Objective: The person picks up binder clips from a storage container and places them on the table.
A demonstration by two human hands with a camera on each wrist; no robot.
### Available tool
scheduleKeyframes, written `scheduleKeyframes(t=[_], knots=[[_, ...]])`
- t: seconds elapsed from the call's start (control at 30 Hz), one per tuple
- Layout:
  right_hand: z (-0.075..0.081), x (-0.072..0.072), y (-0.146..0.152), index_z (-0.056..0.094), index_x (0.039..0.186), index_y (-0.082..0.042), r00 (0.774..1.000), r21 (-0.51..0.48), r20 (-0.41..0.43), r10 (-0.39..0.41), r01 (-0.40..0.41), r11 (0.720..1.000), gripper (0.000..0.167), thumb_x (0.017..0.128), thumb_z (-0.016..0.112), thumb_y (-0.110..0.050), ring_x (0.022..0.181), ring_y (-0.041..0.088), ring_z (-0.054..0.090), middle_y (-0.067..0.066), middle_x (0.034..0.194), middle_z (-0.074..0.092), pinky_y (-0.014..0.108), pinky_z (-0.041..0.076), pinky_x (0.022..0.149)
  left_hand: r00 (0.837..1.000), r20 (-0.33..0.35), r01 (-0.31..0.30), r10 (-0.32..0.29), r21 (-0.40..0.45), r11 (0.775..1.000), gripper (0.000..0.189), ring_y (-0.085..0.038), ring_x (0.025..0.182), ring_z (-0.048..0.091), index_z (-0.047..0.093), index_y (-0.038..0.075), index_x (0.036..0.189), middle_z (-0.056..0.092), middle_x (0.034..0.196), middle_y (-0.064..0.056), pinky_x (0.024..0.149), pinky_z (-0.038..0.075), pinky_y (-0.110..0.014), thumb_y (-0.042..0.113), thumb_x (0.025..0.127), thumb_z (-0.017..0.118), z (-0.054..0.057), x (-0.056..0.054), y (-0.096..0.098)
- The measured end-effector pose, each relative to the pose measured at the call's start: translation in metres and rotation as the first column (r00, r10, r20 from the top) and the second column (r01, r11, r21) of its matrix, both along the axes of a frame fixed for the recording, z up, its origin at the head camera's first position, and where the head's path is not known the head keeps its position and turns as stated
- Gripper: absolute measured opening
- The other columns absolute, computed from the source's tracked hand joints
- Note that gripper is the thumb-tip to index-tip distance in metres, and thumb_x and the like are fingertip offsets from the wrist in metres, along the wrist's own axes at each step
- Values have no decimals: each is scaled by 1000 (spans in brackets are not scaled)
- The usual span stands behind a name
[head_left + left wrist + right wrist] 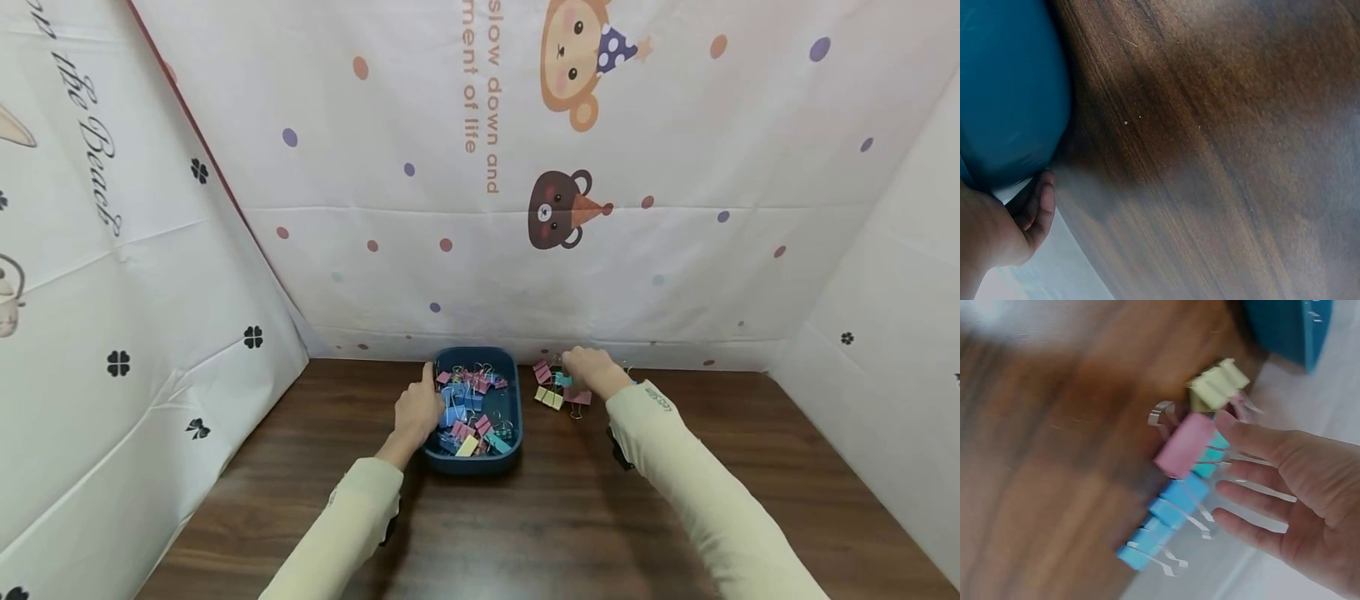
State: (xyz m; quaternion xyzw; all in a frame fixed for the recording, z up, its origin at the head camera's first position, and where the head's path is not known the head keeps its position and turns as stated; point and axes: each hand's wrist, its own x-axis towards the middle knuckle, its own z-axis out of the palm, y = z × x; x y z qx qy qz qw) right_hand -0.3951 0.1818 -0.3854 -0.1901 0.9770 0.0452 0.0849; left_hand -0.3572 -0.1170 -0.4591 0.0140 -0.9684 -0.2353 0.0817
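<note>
Your left sleeve [337, 529] and right sleeve [697, 483] lie nearest the camera, rising from the bottom edge of the head view over the wooden table [555, 517]. Just below the frame's middle stands the blue box [471, 465]. Your left hand [416, 412] rests against its left side; you can't tell from these views whether the fingers pinch the rim.

By count, most of the binder clips in sight already lie loose in that box, colours mixed. What remains outside looks like a small group to its right, beneath your right hand [588, 369]. In the right wrist view that group shows a yellow clip [1219, 384], a pink clip [1186, 445], a teal clip [1215, 453] and blue clips [1175, 500] towards the lower left. Your right thumb and fingers are apart, close about the pink and teal clips, with neither gripped.
</note>
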Motion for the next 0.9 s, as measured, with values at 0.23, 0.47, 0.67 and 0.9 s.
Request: scheduleKeyframes(t=[0.23, 0.47, 0.67, 0.9], knots=[[38, 6, -35, 75, 107, -5, 997, 17, -58, 50, -49, 999, 19, 88, 78, -8, 99, 29, 71, 12, 107, 74, 44, 61, 82, 1000, -4, 12, -11, 14, 1000, 62, -22, 56, 56, 33, 4, 155, 58, 68, -10, 54, 50, -34, 10, 98, 57, 2, 1, -2], [54, 1, -78, 61, 71, -10, 995, -22, -83, 61, -63, 998, 28, 99, 65, -11, 66, 14, 47, 3, 73, 57, 29, 45, 61, 1000, -1, 2, -2, 24, 1000, 64, -21, 54, 53, 32, 4, 157, 55, 64, -9, 52, 45, -32, 9, 98, 58, -1, 0, -1], [51, -2, -118, 63, 73, -11, 997, -232, 70, -37, 52, 971, 23, 93, 74, -11, 63, 12, 54, 0, 75, 58, 27, 50, 62, 1000, -1, 5, -5, 38, 999, 64, -21, 54, 54, 33, 5, 157, 56, 64, -8, 56, 54, -34, 10, 98, 59, -2, 1, -3], [27, -5, -161, 71, 98, -3, 968, -298, 197, -154, 209, 931, 10, 93, 73, -12, 67, 17, 53, 10, 90, 63, 31, 47, 61, 1000, -16, 2, -2, 30, 1000, 64, -22, 58, 57, 35, 5, 156, 62, 71, -11, 62, 58, -40, 11, 97, 61, -4, -1, -3]])
